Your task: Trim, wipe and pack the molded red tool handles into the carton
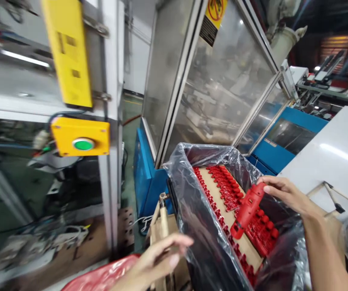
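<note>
In my right hand [278,192] is a red plastic tool-shaped part [248,210], gripped by its upper end and tilted over a black bin [192,220] lined with clear plastic film. Inside the bin, rows of similar red parts [226,188] lie on a brown cardboard sheet [216,190]. My left hand [161,258] is in the air to the left of the bin, slightly blurred. Its fingers are apart with nothing in them.
A yellow box with a green button [83,144] is mounted on a metal post at left. Behind the bin stands a machine enclosure [222,89] with clear panels and a blue base. Red plastic sheeting [101,277] lies at the bottom left. A white panel [340,149] slopes at right.
</note>
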Motion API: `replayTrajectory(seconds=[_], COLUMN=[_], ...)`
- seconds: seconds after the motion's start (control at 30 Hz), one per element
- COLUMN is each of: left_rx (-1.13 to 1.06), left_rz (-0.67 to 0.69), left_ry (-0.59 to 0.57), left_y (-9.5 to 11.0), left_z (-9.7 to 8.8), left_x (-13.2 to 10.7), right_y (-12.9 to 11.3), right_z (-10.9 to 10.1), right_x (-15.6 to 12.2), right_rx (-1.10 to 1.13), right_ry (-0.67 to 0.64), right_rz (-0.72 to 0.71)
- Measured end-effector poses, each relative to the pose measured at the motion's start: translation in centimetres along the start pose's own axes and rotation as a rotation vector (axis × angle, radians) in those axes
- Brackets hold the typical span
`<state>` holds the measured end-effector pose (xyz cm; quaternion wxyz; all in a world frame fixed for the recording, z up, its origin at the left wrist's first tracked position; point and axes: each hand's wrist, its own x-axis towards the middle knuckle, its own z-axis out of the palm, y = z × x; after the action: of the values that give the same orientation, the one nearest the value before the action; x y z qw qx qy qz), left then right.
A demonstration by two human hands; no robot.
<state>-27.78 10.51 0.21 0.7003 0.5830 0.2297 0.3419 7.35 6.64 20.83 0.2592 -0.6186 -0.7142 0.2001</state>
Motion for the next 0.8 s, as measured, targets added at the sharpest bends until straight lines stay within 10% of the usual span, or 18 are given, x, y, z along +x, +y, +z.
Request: replayTrajectory(seconds=[0.27, 0.8], left_rx=[-0.467, -0.398], left_rz=[0.025, 0.235], left_ry=[-0.185, 0.109], left_y=[2.5, 3.4], left_z=[5.2, 0.5], left_x=[2.5, -3.5], right_y=[-6.1, -12.1], right_z=[7.8, 13.2], right_x=[3.7, 7.8], right_rx=[0.134, 0.175], right_ry=[-0.198, -0.381], right_rz=[-0.335, -0.652])
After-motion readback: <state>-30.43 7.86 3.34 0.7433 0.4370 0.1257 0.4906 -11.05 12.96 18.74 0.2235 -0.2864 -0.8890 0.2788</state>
